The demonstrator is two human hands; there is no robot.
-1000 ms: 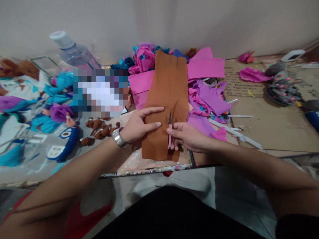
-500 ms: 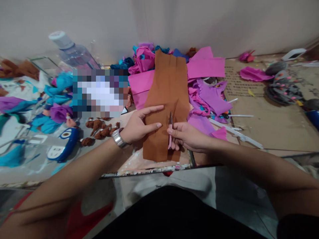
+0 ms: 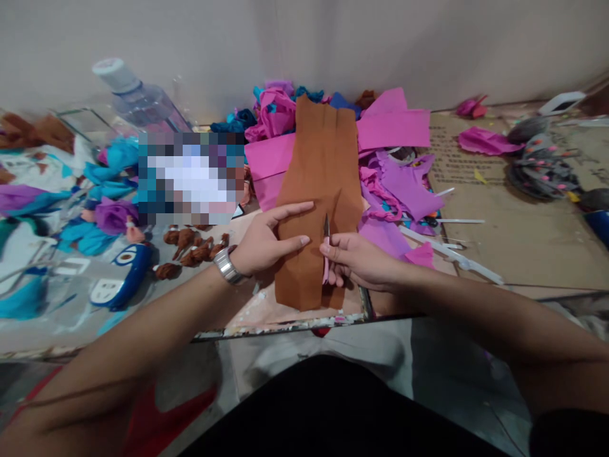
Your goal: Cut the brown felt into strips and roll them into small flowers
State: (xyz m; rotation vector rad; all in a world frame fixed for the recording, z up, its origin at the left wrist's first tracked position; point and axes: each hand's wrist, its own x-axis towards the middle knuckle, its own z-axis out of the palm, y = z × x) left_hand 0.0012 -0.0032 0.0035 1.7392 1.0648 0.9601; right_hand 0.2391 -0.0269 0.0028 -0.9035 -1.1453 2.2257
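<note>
Almost static over the last second: only the brown sheet's (image 3: 328, 152) lower left corner has crept slightly inward, and the slit at the scissors (image 3: 326, 230) looks no longer, so I'd judge no cutting progress. Right hand (image 3: 356, 257) grips the scissors; left hand (image 3: 264, 242) is spread on the sheet, grasping nothing. Sheet lies at the worktop's (image 3: 257, 311) front edge, over pink paper (image 3: 394, 127).

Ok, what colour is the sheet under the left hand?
The sheet under the left hand is brown, best seen in the head view.
</note>
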